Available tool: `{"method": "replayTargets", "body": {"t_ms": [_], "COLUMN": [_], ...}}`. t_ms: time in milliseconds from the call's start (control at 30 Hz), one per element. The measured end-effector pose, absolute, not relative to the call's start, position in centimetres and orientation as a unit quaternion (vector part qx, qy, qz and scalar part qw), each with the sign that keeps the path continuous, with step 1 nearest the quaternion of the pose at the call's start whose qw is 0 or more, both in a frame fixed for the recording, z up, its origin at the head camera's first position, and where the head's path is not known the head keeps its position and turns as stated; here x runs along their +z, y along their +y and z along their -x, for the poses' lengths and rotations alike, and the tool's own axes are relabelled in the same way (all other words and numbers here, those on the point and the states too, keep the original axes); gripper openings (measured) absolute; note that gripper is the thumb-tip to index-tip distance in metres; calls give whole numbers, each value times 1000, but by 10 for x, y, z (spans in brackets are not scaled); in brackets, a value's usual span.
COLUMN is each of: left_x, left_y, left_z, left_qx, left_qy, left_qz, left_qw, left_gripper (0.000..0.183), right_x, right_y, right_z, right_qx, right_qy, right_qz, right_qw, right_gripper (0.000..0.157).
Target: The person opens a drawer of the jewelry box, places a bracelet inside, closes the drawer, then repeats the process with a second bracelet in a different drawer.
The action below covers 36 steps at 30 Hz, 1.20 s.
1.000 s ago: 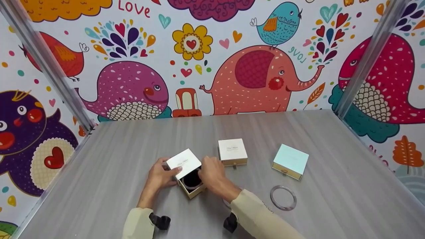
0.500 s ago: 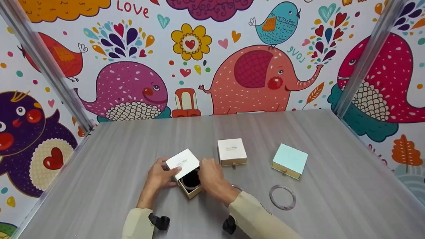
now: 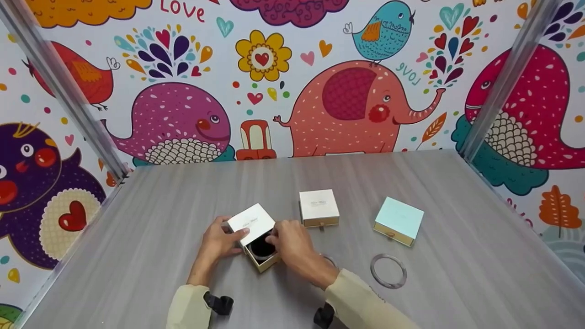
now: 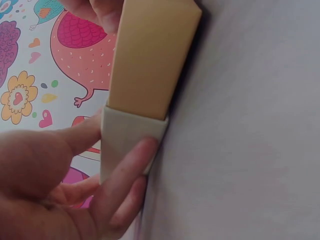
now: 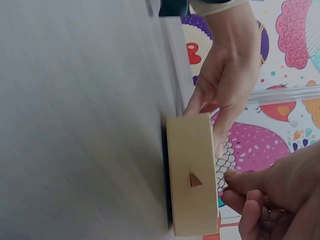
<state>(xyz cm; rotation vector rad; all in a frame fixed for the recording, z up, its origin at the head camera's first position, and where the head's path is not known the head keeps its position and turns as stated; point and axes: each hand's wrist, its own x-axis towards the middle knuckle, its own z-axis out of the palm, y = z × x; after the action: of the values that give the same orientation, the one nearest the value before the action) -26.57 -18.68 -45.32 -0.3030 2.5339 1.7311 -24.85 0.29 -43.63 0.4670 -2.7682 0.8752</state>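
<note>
A white gift box (image 3: pixel 252 221) stands tilted to the view, with its gold drawer (image 3: pixel 269 263) pulled partly out. Inside, a greyish bangle (image 3: pixel 262 258) lies on the black lining. My left hand (image 3: pixel 218 240) grips the white sleeve from the left, thumb on top and fingers along its side. Over the drawer's right edge is my right hand (image 3: pixel 295 240), fingers curled, its thumb close to the bangle. The right wrist view shows the right fingertips (image 5: pixel 231 175) just above the drawer front (image 5: pixel 195 210), which has a small brown tab (image 5: pixel 194 180); nothing shows between them.
Behind the right hand sits a second white box (image 3: pixel 319 204). A mint-green box (image 3: pixel 401 214) stands farther right, with a loose bangle (image 3: pixel 404 274) before it. Another bangle (image 3: pixel 331 259) is mostly hidden under the right forearm. A printed wall panel (image 3: pixel 192 114) borders the table's back.
My right thumb has shifted slightly up and left above the drawer, and the right wrist has moved a little right. My left hand and the box have stayed in place.
</note>
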Motion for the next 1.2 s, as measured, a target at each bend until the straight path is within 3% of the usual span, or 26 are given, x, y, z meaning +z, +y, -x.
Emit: {"method": "replayTargets", "body": {"t_ms": [467, 767, 1200], "left_x": [-450, -453, -454], "left_y": [-187, -185, -186], "left_z": [267, 266, 266], "left_qx": [572, 570, 571], "left_qy": [814, 814, 814], "left_qz": [97, 104, 104], "left_qw": [37, 35, 35], "left_gripper": [61, 59, 60], "right_x": [-433, -440, -452], "right_y": [21, 34, 39], "right_z": [218, 212, 216], "right_qx": [347, 462, 543], "right_qy": [-921, -864, -803], "right_qz": [-167, -159, -48], "right_qw": [55, -122, -241], "right_gripper": [31, 28, 26]}}
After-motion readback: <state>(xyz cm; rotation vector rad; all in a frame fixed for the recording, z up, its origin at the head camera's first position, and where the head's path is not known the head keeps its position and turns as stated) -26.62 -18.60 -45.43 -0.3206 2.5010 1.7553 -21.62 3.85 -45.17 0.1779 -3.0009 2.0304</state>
